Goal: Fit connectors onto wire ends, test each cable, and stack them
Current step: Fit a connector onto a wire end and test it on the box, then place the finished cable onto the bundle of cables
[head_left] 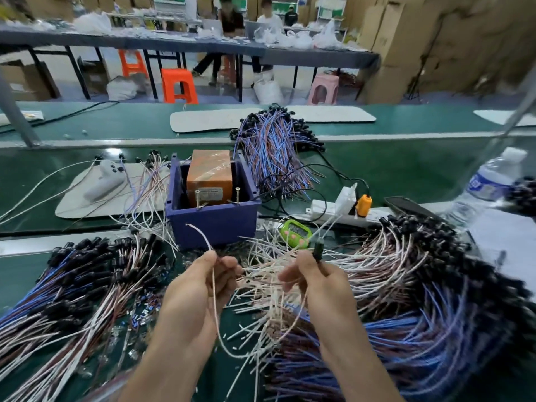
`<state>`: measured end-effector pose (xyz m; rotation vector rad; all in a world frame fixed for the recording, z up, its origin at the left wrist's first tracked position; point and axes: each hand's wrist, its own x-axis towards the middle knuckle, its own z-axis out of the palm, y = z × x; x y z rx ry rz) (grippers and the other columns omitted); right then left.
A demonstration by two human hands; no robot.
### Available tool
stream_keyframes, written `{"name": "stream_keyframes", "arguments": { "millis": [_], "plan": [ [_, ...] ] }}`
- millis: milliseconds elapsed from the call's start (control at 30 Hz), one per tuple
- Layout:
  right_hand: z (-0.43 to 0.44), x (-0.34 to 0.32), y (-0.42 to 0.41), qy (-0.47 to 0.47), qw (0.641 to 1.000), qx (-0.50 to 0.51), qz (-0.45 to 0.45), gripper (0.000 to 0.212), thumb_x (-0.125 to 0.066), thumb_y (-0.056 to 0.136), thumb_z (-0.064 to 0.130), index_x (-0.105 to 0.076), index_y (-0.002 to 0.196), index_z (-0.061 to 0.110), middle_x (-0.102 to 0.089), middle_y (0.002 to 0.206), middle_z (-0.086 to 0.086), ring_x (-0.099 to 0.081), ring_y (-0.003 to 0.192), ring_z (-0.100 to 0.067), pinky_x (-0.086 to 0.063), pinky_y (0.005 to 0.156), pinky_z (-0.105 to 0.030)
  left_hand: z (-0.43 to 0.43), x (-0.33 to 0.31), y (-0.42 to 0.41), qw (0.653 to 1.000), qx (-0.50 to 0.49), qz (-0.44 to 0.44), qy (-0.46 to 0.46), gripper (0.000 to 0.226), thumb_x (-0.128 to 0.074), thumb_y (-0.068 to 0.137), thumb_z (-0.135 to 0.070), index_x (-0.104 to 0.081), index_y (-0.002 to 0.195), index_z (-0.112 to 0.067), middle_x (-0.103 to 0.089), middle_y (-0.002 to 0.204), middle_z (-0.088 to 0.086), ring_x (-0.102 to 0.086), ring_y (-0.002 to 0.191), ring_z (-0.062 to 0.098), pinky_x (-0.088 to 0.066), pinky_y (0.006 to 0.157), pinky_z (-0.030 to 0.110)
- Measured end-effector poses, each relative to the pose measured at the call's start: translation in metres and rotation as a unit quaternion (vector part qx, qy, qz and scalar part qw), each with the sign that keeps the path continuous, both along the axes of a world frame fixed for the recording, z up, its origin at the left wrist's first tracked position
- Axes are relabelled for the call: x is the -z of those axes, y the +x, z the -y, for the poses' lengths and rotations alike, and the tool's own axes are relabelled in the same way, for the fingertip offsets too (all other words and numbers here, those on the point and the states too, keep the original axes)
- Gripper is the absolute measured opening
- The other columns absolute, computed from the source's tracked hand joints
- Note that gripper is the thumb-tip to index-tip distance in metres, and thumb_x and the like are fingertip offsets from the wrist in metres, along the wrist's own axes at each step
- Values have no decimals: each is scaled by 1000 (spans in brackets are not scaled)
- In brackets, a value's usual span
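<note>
Head view: hands held above a heap of loose wires [269, 274].
Left hand [200, 288]: white wire [214, 300] pinched near its free end.
Right hand [316, 285]: fingers curled round a black connector [318, 250].
White wire: looped between both hands.

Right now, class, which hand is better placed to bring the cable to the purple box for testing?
Probably the left hand: it pinches the white wire, whose free end rises just in front of the purple box. The right hand holds the black connector farther to the right.
</note>
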<state>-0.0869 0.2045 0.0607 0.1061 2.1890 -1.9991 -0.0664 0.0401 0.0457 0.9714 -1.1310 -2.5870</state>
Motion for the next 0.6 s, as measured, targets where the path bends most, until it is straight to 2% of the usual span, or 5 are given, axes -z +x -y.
{"name": "stream_keyframes", "arguments": {
  "millis": [100,233,333,500,600],
  "plan": [
    [-35,-6,-8,74,996,21,-44,49,-52,94,58,-76,68,25,-46,50,0,-42,49,-17,-35,53,-32,-17,-1,-7,999,26,4,-33,29,-51,106,-17,-69,88,-5,-79,80,9,-77,69,18,-50,71,33],
    [-85,-23,-34,112,986,95,-85,45,-56,100,46,-76,66,24,-63,52,0,-47,41,-5,-36,45,-21,-33,2,-20,993,80,24,-90,26,-56,104,-21,-73,90,-7,-80,86,8,-77,72,14,-49,70,31],
    [-121,-39,-65,228,969,78,-61,36,-61,98,29,-76,67,20,-71,58,-1,-54,40,-6,-42,48,-25,-33,10,-27,975,83,64,-195,26,-66,98,-22,-79,79,-9,-78,79,4,-63,63,13,-43,60,28],
    [-156,-47,-115,539,841,18,-41,36,-59,98,34,-63,69,13,-73,72,-7,-56,53,-14,-33,45,-23,-37,22,-40,912,143,92,-374,20,-78,89,-23,-79,69,-21,-72,61,2,-56,47,15,-45,58,29],
    [-157,-37,-130,606,792,50,-48,28,-73,87,29,-60,72,9,-62,69,-5,-48,54,-13,-32,45,-25,-43,25,-43,875,183,121,-432,23,-76,88,-40,-75,65,-40,-71,59,-5,-58,52,17,-46,60,30]
  ]
}}
